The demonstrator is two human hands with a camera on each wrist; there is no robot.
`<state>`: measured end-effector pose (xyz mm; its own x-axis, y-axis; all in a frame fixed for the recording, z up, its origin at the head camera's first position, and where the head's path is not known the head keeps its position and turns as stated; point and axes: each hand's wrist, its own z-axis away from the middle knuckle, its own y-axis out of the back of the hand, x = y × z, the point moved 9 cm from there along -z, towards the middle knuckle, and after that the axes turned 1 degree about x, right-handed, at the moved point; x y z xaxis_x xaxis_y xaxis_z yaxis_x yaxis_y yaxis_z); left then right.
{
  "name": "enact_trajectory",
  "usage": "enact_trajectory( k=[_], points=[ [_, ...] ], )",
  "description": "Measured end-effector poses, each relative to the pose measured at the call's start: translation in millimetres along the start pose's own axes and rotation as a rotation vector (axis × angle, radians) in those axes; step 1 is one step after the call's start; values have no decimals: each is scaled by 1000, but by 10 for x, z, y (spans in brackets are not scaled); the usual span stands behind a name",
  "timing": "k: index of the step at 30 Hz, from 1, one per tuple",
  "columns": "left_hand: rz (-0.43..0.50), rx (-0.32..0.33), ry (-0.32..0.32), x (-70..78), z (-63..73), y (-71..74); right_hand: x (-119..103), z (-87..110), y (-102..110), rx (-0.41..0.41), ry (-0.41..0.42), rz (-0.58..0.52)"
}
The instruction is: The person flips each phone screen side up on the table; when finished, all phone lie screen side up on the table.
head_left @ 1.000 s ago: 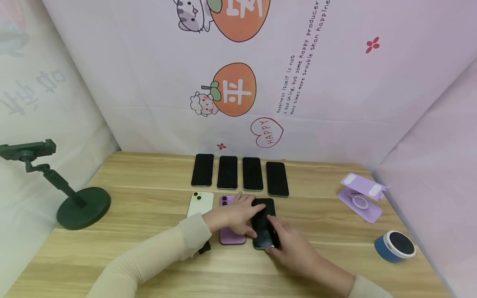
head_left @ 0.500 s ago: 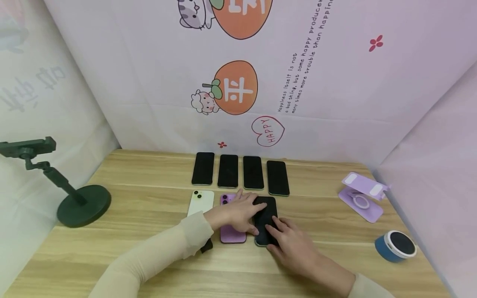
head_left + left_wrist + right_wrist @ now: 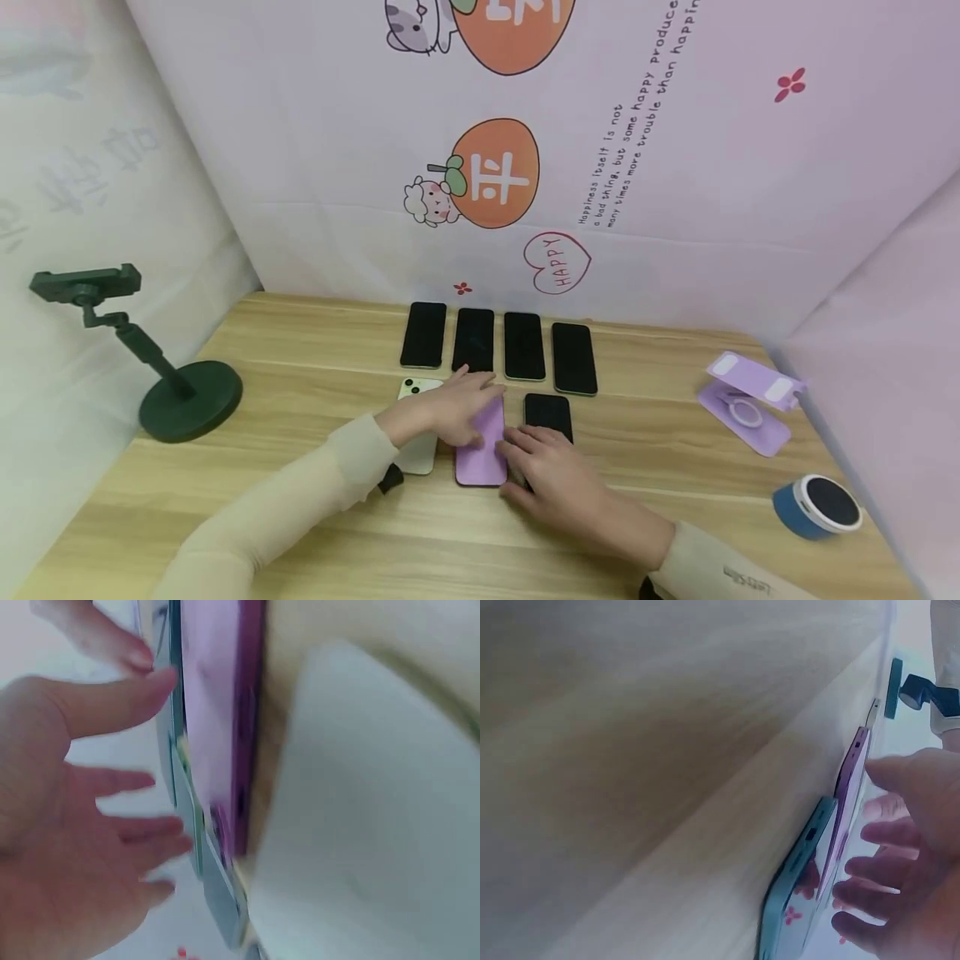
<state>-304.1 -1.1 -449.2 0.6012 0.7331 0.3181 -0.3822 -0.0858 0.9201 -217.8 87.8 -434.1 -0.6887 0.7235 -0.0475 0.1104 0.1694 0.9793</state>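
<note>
My left hand (image 3: 453, 408) reaches over the upper part of a purple phone (image 3: 480, 462) that lies back up, its camera end hidden. In the left wrist view the fingers are spread and hold nothing, the thumb close to the phone. My right hand (image 3: 551, 479) covers the lower part of a dark-screened phone (image 3: 547, 414), its fingertips reaching toward the purple phone's right edge. The right wrist view shows loosely bent fingers gripping nothing, above the teal-edged side of that phone. A white phone (image 3: 416, 454) lies back up on the left, partly under my left wrist.
Several dark-screened phones (image 3: 524, 346) form a row at the back of the wooden table. A dark green phone stand (image 3: 191, 400) stands at left, a lilac folding stand (image 3: 750, 421) at right. In front of that sits a round blue-and-white device (image 3: 813, 506).
Both hands have moved left: the left off the dark phone to above the purple one, the right across toward the purple phone's edge. The head view has turned slightly left.
</note>
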Motion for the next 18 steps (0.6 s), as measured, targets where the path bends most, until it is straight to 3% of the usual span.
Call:
enact_trajectory(
  k=[7,18],
  points=[
    [-28,-39,12,-207,154,-21,-85,-149,-176,-133,20,-34],
    [16,-3,25,-261,188,-6,-20,-171,-252,-135,-38,-40]
  ],
)
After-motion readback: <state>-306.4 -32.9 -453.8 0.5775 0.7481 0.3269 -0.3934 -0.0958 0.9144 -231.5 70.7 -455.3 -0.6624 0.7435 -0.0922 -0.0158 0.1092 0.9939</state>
